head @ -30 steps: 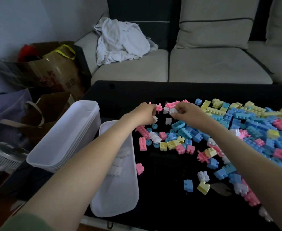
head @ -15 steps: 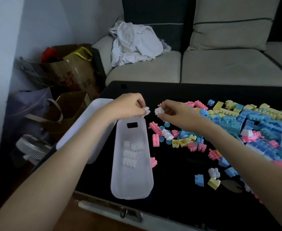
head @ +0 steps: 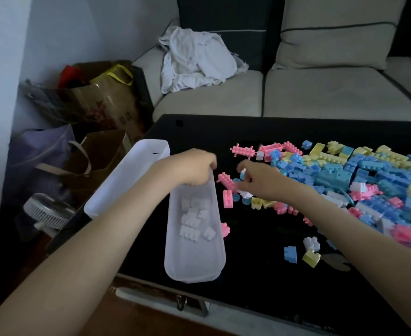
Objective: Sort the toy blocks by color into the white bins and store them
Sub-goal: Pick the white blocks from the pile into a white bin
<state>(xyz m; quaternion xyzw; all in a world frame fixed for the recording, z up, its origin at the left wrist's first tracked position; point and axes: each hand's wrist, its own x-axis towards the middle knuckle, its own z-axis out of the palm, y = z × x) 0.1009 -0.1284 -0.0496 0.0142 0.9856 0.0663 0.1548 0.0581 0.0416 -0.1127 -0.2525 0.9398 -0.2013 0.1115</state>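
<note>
The white bin [head: 194,263] lies close to the near edge of the table [head: 248,275], long axis from 6 to 12 o'clock, white blocks [head: 194,221] inside; bare table at its 3 o'clock. The left hand [head: 192,167] hangs over its far end, the right hand [head: 262,183] at the block pile [head: 345,175] at 2 o'clock; both have curled fingers, whether they hold something I cannot tell

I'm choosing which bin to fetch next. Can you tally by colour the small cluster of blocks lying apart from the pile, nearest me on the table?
Blue block: 1
White block: 1
Yellow block: 1
Total: 3
</note>
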